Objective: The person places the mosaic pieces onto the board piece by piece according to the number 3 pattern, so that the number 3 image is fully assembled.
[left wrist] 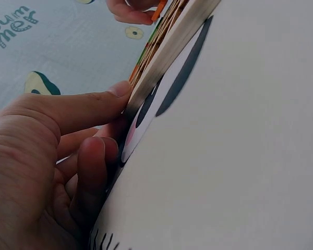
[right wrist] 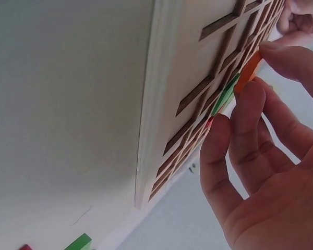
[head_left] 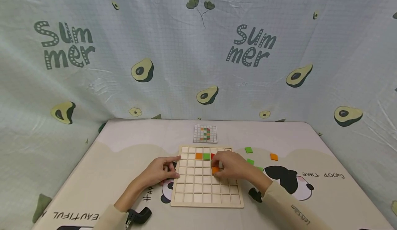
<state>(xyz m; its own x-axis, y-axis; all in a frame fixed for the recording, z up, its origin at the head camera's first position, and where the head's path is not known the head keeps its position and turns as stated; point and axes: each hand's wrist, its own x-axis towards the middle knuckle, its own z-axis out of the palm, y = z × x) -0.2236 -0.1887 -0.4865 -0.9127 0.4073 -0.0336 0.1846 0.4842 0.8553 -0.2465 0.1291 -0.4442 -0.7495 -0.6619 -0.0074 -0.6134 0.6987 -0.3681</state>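
Note:
A wooden grid board (head_left: 194, 188) lies flat on the table. Along one of its upper rows sit an orange tile (head_left: 199, 156), a green tile (head_left: 206, 156) and a red tile (head_left: 212, 156) partly behind my fingers. My left hand (head_left: 158, 171) touches the board's left edge with thumb and index finger spread apart; the thumb (left wrist: 101, 107) presses the rim in the left wrist view. Over the middle of the grid, my right hand (head_left: 231, 164) pinches another orange square tile (right wrist: 249, 75) between thumb and fingers. Another green tile (right wrist: 227, 96) shows beside it in the right wrist view.
Behind the board lies a small pattern card (head_left: 205, 133) with coloured squares on a grid. Loose to the right are several green tiles (head_left: 248, 150) and an orange tile (head_left: 274, 157). A patterned cloth (head_left: 173, 92) hangs behind the table.

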